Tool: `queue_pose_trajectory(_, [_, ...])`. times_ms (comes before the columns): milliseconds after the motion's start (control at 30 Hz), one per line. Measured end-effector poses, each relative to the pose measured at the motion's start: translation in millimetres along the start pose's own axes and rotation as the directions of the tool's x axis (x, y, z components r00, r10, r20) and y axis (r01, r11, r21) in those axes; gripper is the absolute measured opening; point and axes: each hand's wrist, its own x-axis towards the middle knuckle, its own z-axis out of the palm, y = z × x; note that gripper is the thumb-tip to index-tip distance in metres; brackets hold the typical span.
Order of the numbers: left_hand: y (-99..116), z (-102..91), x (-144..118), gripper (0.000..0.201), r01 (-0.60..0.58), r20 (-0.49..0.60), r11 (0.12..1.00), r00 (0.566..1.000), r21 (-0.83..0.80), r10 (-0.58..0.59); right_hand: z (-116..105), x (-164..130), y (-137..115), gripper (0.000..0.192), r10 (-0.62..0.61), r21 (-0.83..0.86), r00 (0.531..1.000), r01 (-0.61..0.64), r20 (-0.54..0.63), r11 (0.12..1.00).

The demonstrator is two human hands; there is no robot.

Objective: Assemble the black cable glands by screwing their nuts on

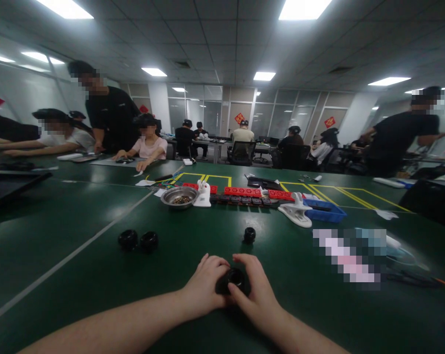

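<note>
Close to me on the green table, a glossy black ring-shaped part [236,278] sits between my two hands. My right hand [257,285] curves round its right side, thumb in front and fingers behind. From the other side my left hand [207,282] closes on it, with its fingertips partly hidden. Whether a second dark piece lies under the left fingers I cannot tell. A similar black part [249,235] stands just beyond my hands. Two more, a left one [128,239] and a right one [149,241], stand side by side to the left.
Farther back are a metal bowl [180,198] of small pieces, white clamps [296,210], red strips [242,191] and a blue tray [323,210]. A blurred-out item [349,258] lies on the right. A black tray [14,189] is at far left. Co-workers sit and stand beyond.
</note>
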Motion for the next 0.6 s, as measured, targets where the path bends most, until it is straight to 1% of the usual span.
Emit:
queue_pose_trajectory(133, [-0.8,1.4,0.3,0.04,-0.002,-0.001,1.0,1.0,0.004,0.002,1.9,0.7,-1.7,0.035,0.022,-0.008,1.0,-0.022,-0.013,1.0])
queue_pose_trajectory(200, [-1.1,1.8,0.3,0.043,0.001,0.001,1.0,1.0,-0.002,-0.001,1.4,0.6,-3.1,0.036,-0.003,0.006,1.0,0.003,0.0,1.0])
queue_pose_trajectory(300, [-1.4,1.9,0.2,0.046,0.007,0.001,1.0,1.0,-0.011,-0.007,-1.1,-0.4,-4.2,0.042,-0.075,0.041,0.996,0.074,0.04,0.996])
queue_pose_trajectory(367, [-1.9,2.0,0.2,0.046,0.005,0.001,1.0,1.0,-0.005,-0.005,-2.4,-1.2,-3.8,0.045,-0.087,0.05,0.995,0.085,0.049,0.995])
queue_pose_trajectory(500, [-3.5,2.9,0.1,0.043,-0.002,0.009,1.0,1.0,-0.001,0.002,-0.9,-1.3,-1.9,0.046,-0.027,0.025,0.999,0.026,0.029,0.999])
queue_pose_trajectory(600, [-3.9,3.5,-0.1,0.043,-0.005,0.001,1.0,1.0,-0.003,0.005,1.4,-0.1,-1.1,0.041,0.01,0.011,0.999,-0.01,0.032,1.0])
